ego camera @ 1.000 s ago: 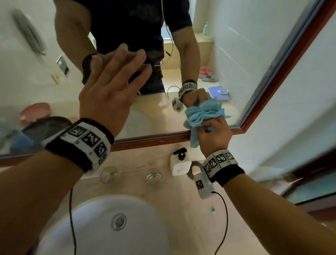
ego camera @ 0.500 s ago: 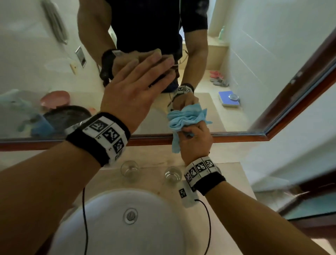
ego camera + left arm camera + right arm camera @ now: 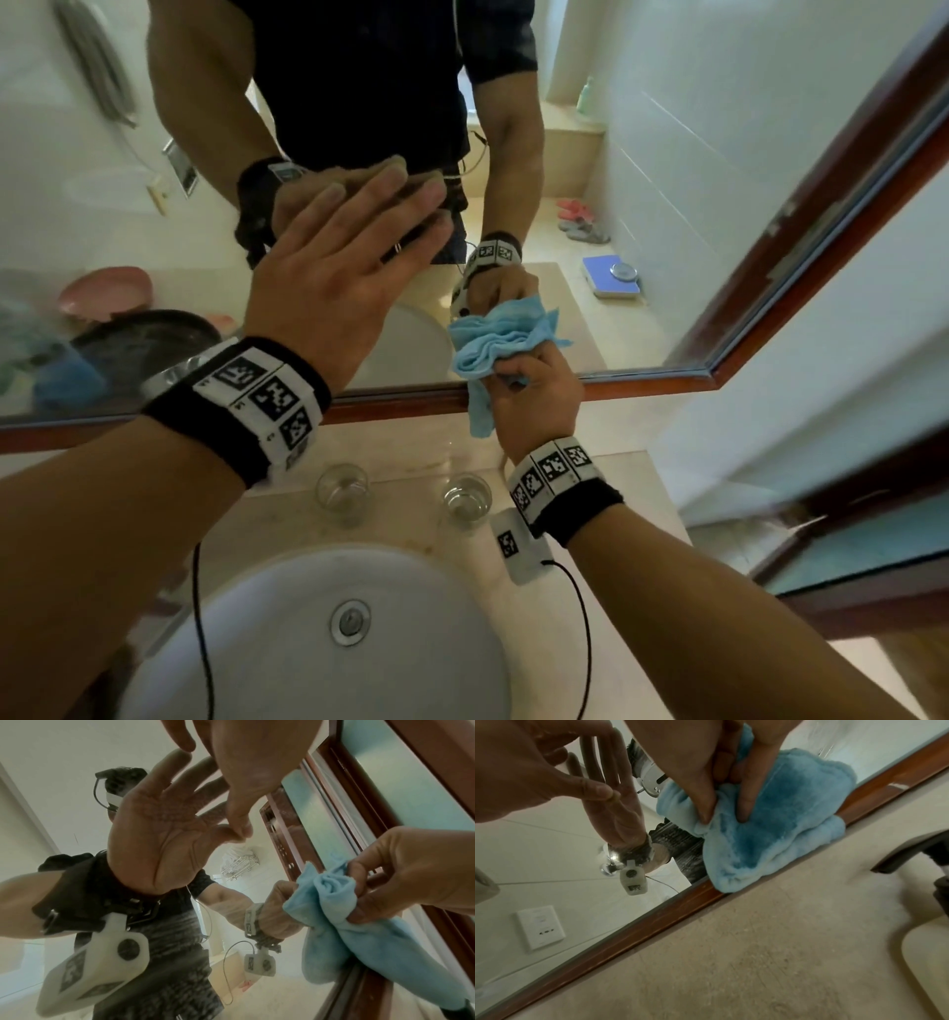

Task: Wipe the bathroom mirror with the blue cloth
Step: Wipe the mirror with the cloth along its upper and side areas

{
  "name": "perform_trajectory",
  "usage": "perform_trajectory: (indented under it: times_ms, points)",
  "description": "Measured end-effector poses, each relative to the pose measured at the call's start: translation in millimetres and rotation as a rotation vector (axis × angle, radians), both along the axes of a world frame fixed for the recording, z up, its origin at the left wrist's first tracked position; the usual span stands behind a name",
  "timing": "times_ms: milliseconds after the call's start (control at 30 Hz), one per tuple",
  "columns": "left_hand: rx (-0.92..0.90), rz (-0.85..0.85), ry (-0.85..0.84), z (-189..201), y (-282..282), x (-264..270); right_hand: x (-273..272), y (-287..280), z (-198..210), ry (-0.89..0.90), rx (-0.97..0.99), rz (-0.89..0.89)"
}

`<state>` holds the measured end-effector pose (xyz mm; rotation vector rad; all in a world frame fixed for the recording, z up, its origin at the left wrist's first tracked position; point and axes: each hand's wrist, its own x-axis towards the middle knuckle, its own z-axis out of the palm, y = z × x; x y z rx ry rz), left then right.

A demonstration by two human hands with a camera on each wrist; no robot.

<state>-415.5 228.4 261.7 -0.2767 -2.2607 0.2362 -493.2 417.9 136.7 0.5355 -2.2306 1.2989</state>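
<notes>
The bathroom mirror (image 3: 667, 169) has a red-brown wooden frame (image 3: 405, 400). A crumpled blue cloth (image 3: 495, 347) is pressed on the glass at the lower edge, and its tail hangs over the frame. My right hand (image 3: 536, 395) grips the cloth (image 3: 782, 825), with the fingers (image 3: 706, 805) curled into its folds. My left hand (image 3: 334, 267) lies flat on the glass to the left and above, fingers straight. From the left wrist view, the left hand (image 3: 246, 770) meets its reflection, and the right hand (image 3: 411, 874) holds the cloth (image 3: 344, 914) by the frame.
Below the mirror a beige counter (image 3: 411, 519) carries two clear glasses (image 3: 341, 491) (image 3: 466, 498) and a white basin (image 3: 328, 642). A soap dispenser (image 3: 916, 850) stands right of the cloth. A white tiled wall (image 3: 847, 334) closes the right side.
My right hand slid the cloth left along the mirror's lower edge, away from the bottom right corner, then nearly stopped. The left hand stayed flat on the glass.
</notes>
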Motion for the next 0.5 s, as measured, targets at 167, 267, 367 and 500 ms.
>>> perform_trajectory:
  times_ms: [167,267,367,500]
  points:
    - [-0.031,0.018,-0.04,-2.6,-5.2,-4.0,-12.1,22.6,1.9,0.009,-0.018,-0.005]
    - [-0.042,0.055,-0.125,-2.5,-7.3,-5.9,-23.3,47.4,7.5,-0.001,-0.042,-0.054]
    - [-0.049,0.082,-0.118,-2.4,-3.4,-5.5,-32.2,69.3,12.1,-0.036,-0.026,-0.084]
    - [-0.037,0.078,-0.116,-0.9,-3.1,-4.2,-34.2,76.2,13.4,-0.086,0.009,-0.083]
